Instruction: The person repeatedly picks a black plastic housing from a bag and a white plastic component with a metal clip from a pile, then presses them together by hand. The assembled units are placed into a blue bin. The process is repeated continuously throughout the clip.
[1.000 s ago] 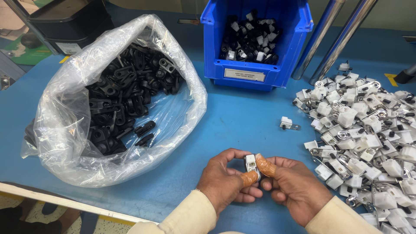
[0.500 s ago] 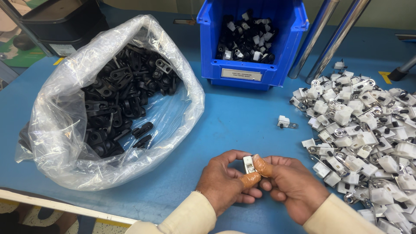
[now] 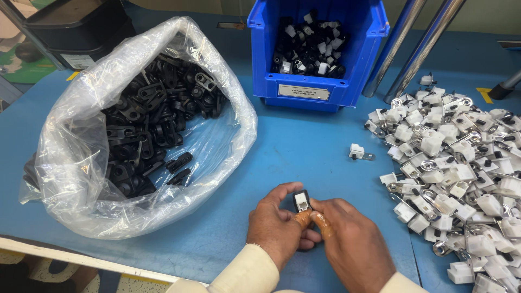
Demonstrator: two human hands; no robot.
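My left hand [image 3: 277, 225] and my right hand [image 3: 353, 247] meet near the front edge of the blue table [image 3: 304, 146]. Together they pinch a small black-and-white plastic part [image 3: 301, 201] between thumbs and fingertips, held upright just above the table. To the left lies an open clear plastic bag [image 3: 81, 179] full of black plastic clips [image 3: 146, 125]. On the right spreads a heap of white plastic and metal parts [image 3: 461, 168]. One loose white part [image 3: 358, 152] lies alone between the hands and the heap.
A blue bin [image 3: 317, 89] holding several black and white parts stands at the back centre. Two slanted metal poles [image 3: 412, 43] rise behind it on the right. A dark container [image 3: 76, 27] sits at the back left. The table's front edge runs along the bottom left.
Both hands stay together on the small part, turning it slightly. The camera view has shifted a little; nothing else has moved.
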